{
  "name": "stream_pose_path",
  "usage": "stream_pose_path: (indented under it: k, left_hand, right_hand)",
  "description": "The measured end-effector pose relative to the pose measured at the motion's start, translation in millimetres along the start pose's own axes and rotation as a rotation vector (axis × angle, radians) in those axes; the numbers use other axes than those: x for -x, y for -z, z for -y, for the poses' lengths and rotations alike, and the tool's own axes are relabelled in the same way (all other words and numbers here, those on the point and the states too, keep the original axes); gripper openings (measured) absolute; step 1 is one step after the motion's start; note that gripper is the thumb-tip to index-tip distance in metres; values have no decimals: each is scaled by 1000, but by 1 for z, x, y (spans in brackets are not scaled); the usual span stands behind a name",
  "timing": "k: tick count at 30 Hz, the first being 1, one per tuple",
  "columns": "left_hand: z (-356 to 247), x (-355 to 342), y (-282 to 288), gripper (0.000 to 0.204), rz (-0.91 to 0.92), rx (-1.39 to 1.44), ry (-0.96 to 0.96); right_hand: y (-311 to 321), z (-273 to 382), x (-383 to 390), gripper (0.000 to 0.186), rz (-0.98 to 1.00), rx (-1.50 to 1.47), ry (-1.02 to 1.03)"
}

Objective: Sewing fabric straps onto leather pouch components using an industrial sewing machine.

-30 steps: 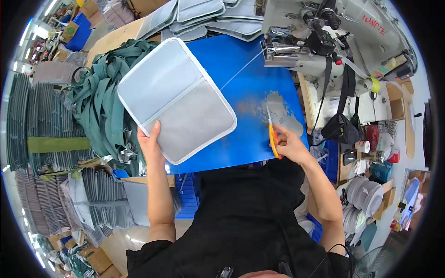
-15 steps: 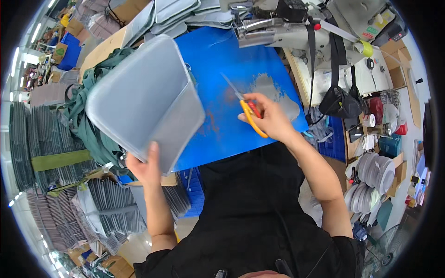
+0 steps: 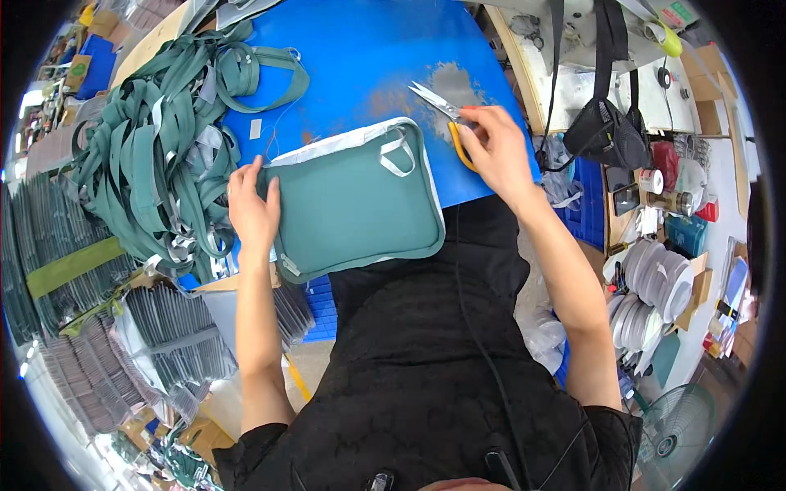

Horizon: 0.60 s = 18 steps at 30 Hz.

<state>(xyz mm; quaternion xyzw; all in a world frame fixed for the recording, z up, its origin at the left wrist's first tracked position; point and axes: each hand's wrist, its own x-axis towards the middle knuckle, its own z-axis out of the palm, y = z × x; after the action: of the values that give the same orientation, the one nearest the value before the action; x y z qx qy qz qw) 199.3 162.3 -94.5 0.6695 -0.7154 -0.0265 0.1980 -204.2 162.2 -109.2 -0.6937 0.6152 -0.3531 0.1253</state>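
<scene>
A: Where does the case (image 3: 356, 204) lie from the hands?

B: Between them, slightly nearer the body, at the near edge of the blue table (image 3: 344, 49). Its near side seems to overhang that edge.

A: And its long axis?

B: Left to right, with the right end tipped slightly to the far side. The green face is up.

A: Which hand is nearer?

B: The left hand (image 3: 254, 214). It is at the case's left edge, touching near the far left corner, thumb toward the green face, fingers half open and loosely bent. Whether it pinches the edge or only rests there, I can't tell.

A: The right one?

B: The right hand (image 3: 498, 155) is off the case, just beyond its far right corner, with blue table showing between. It is closed around the handles of the scissors (image 3: 446, 110). Their blades point far and left, past the case rather than at it, and look slightly parted.

A: Anything on that corner?

B: A white loop (image 3: 397, 155), lying on the green face. The right hand is much nearer to it than the left.

A: And left of the left hand?

B: A heap of green straps (image 3: 164, 147), close beside it.
</scene>
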Motion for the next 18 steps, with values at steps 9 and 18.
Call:
stream_pose_path:
  k: [9, 18]
  left_hand:
    - [4, 22, -19, 19, -304, 458, 4]
    - [9, 37, -30, 17, -426, 584, 60]
  right_hand:
    - [-13, 30, -9, 31, 404, -949, -601]
    - [-8, 47, 0, 30, 743, -1523, -930]
